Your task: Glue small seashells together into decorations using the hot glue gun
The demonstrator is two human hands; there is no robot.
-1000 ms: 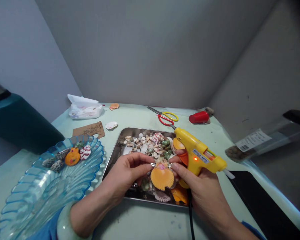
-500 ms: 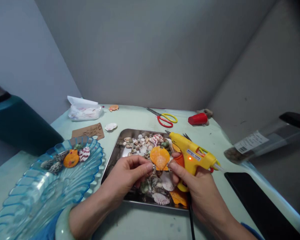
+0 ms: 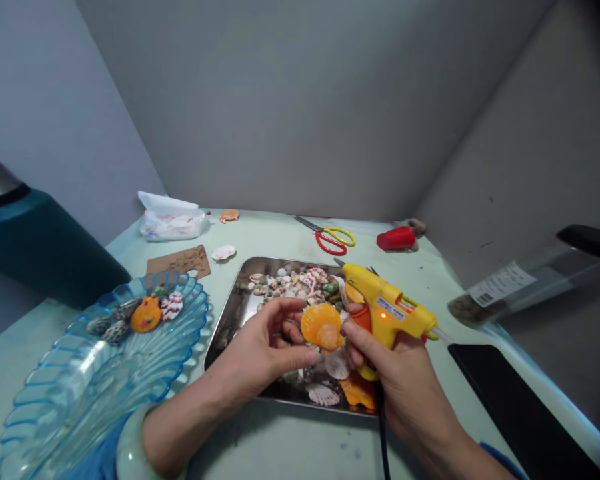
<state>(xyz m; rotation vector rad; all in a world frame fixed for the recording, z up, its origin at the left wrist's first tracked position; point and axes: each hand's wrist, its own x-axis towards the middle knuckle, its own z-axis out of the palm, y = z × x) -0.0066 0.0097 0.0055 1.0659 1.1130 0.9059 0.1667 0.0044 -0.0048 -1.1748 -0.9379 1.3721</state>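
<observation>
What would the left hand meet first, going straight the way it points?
Probably the orange shell in the right hand, though depth is unclear; the left hand may be touching it.

Pale green table [image 3: 275, 443], metal tray [image 3: 223, 323], blue dish [image 3: 105, 380], scissors [image 3: 321, 230], brown card [image 3: 180, 261]

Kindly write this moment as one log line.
left hand: fingers parted beside orange shell | right hand: holds orange shell, glue gun | gun light: lit | tray: holds more shells
</observation>
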